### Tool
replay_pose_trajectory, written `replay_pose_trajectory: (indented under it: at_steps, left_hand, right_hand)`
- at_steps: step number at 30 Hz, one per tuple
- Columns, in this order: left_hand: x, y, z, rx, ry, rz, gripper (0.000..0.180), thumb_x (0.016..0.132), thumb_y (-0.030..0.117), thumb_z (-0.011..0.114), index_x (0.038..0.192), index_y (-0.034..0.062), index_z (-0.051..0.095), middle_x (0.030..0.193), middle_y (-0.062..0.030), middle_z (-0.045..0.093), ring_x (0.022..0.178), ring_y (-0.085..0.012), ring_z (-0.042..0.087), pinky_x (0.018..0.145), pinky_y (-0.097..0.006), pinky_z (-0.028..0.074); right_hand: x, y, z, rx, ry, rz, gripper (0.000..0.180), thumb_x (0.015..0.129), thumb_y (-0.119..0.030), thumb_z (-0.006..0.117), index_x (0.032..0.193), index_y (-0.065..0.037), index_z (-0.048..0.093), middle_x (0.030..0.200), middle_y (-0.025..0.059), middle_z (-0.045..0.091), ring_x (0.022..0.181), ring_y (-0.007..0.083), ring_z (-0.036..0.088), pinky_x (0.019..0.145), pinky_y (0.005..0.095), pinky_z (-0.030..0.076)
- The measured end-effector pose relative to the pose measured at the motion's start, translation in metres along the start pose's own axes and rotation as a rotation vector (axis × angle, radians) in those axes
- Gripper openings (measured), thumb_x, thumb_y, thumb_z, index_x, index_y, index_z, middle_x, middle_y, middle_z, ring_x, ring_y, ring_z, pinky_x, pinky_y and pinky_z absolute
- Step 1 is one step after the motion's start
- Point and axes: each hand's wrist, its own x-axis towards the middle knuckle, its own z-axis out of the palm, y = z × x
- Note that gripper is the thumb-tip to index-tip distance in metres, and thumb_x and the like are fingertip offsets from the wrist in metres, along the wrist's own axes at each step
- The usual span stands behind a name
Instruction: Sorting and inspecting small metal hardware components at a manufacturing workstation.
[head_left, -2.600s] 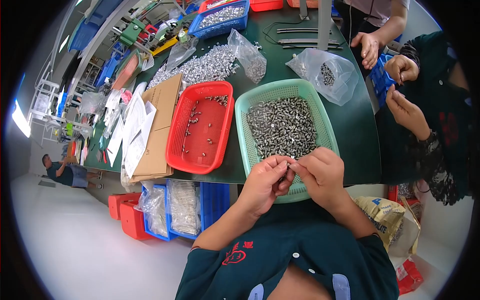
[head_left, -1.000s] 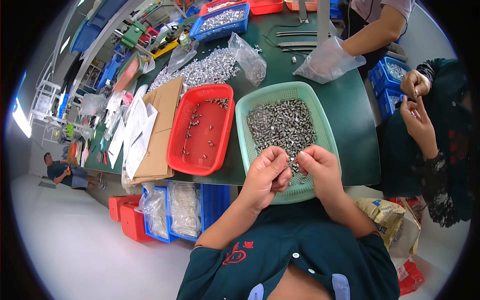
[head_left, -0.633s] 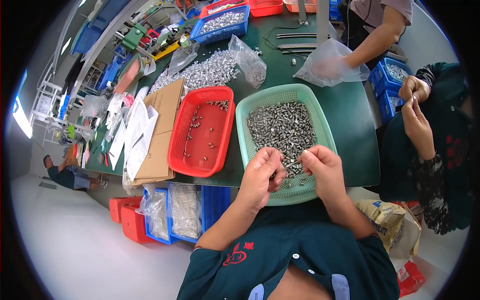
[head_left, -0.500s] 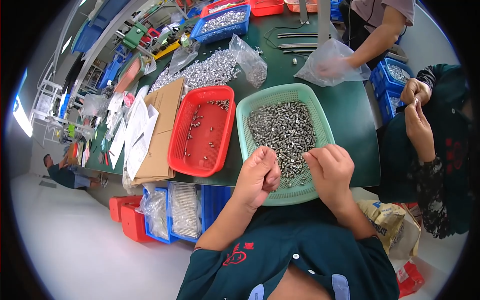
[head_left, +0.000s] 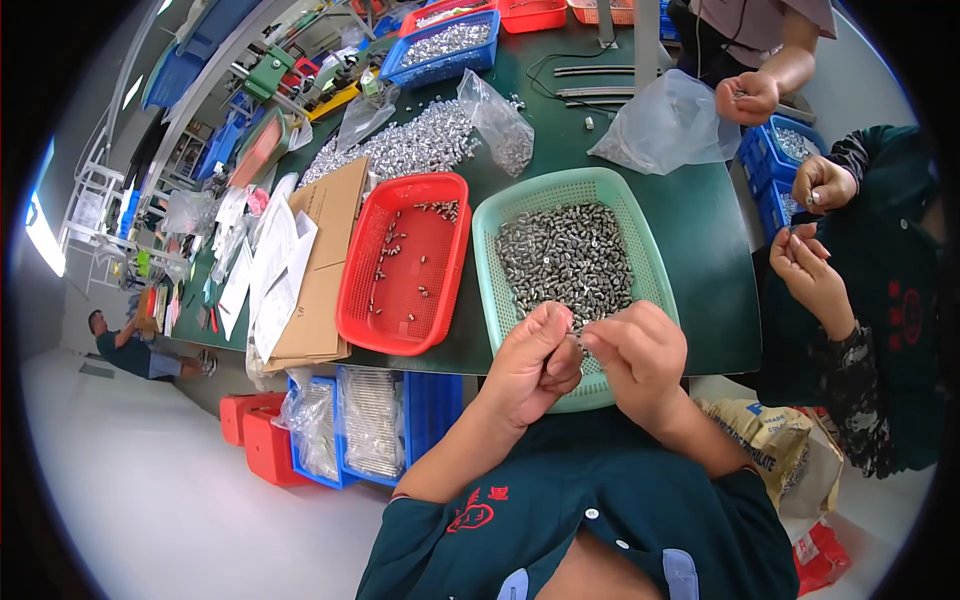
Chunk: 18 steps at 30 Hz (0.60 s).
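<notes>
Over the near end of a mint-green mesh basket [head_left: 487,290], my two hands meet. My left hand [head_left: 532,365] is closed, thumb uppermost over curled fingers. Between its thumb tip and my right fingertips a small shiny metal part [head_left: 576,333] shows, its exact kind too small to make out. My right hand [head_left: 642,360] is closed in a pinch against that part. What else lies inside the left fist is hidden. Beneath and beyond my hands, the basket holds a heap of small dark-silver metal fittings [head_left: 565,255].
Left of the basket stands a red tray [head_left: 410,275] with a few fittings, beside cardboard [head_left: 325,250] and papers. Loose silver parts [head_left: 410,140] and plastic bags [head_left: 660,130] lie farther back. A co-worker's hands [head_left: 820,270] are at right; another person's hand [head_left: 748,98] is beyond.
My hands have come together; the right moved left toward the left hand, and a metal part now shows between them. The far person's hand has left the plastic bag; the co-worker's hands have parted.
</notes>
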Motion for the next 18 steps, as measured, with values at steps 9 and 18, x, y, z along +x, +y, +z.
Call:
replay_pose_trajectory:
  at_steps: [9,18]
  left_hand:
    - [0.001,0.006,-0.002,-0.039,0.162,0.009,0.014,0.094,0.020,0.049,0.099,0.0067,0.049,0.082,-0.0090,0.056,0.066,-0.0151,0.052,0.056,-0.028,0.042]
    - [-0.002,0.008,-0.020,0.103,0.162,0.056,0.015,0.088,-0.001,0.046,0.103,0.0008,0.050,0.094,-0.0095,0.058,0.080,-0.0168,0.060,0.071,-0.028,0.052]
  right_hand:
    - [-0.010,0.014,0.000,0.797,0.034,0.917,0.012,0.088,-0.009,0.059,0.081,0.001,0.060,0.066,-0.0026,0.053,0.060,0.0033,0.048,0.054,0.0195,0.038]
    - [0.002,0.012,-0.013,-0.270,-0.093,0.120,0.012,0.070,-0.006,0.070,0.070,-0.004,0.059,0.061,0.0072,0.053,0.053,0.0223,0.052,0.047,0.0319,0.039]
